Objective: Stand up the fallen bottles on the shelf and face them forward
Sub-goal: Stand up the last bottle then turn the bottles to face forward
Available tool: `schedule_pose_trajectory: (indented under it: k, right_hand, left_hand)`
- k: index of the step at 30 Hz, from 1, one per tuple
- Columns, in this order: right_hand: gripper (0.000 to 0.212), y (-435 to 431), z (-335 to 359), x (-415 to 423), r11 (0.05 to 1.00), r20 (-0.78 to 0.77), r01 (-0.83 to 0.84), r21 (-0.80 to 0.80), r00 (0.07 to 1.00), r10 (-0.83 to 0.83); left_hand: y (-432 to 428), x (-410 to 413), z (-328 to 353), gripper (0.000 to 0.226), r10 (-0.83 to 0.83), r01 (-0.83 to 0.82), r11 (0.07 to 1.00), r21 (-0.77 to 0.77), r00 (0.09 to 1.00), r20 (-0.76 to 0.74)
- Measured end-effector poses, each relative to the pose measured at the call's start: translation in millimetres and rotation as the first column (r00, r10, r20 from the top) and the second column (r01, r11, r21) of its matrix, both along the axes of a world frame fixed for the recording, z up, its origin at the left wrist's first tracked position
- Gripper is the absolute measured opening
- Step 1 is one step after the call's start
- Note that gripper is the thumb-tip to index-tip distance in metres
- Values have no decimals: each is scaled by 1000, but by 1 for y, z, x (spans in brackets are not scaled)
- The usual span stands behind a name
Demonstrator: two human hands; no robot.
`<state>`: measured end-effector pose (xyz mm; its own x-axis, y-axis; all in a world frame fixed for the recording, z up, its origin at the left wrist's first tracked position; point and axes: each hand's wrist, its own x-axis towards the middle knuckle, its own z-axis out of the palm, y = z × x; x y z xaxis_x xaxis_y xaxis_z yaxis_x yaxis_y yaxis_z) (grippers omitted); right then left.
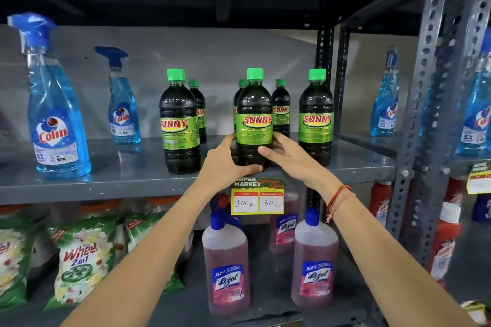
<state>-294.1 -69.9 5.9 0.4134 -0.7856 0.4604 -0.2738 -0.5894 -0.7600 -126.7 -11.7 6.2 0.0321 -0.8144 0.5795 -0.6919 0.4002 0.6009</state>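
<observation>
- Grey metal shelf (111,180) runs across the middle of the frame; its front edge carries a yellow price tag (257,197) just below centre, reading 100 and 80.
- Centre bottle (254,117), dark liquid with a green cap, stands upright at the front of the shelf in the middle of the frame. Its green "SUNNY" label faces outward.
- Left hand (225,160) grips the lower left side of the centre bottle; fingers wrapped round the body, thumb lying across the base at the front.
- Right hand (288,155) grips the lower right side of the same bottle; fingers curled behind it, thumb pressed on the front below the label. A red thread band (338,198) sits on that wrist.
- Left bottle (179,125) of the same kind stands upright to the left of centre, apart from the hands, label turned slightly to the left.
- Right bottle (316,119) stands upright just beside the right hand, label forward.
- Three further rear bottles (281,109) of the same kind stand upright behind the front row, partly hidden.
- Blue spray bottles (57,119) stand at the left of the frame on the same shelf; more on the adjoining rack at far right.
- Lower shelf, bottom of frame: pink Lizol bottles (227,268) upright at centre, green detergent packets (79,260) at lower left.
</observation>
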Motion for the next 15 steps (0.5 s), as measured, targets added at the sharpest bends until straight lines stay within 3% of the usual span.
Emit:
schedule_pose_trajectory:
  k: [2,5,8,12,15]
  right_hand:
    - [59,4,-1,2,993,53,98,-59,994,-95]
    - [50,20,-10,12,919,287,326,-223,923,-258]
    - [30,43,-17,32,811,443,438,-389,860,-252]
    - [26,56,-13,76,854,351,313,-415,921,-167]
    - [44,54,-3,110,912,216,207,-353,967,-136]
  left_hand:
    - [6,0,-3,80,-5,6,999,-43,1000,19]
    - [22,9,-11,69,-22,17,981,-192,999,-26]
    - [36,35,-18,52,28,-72,928,-366,992,-125]
    - [49,78,-18,49,168,-240,846,-475,967,-190]
    - [44,110,-16,78,207,-228,911,-345,974,-95]
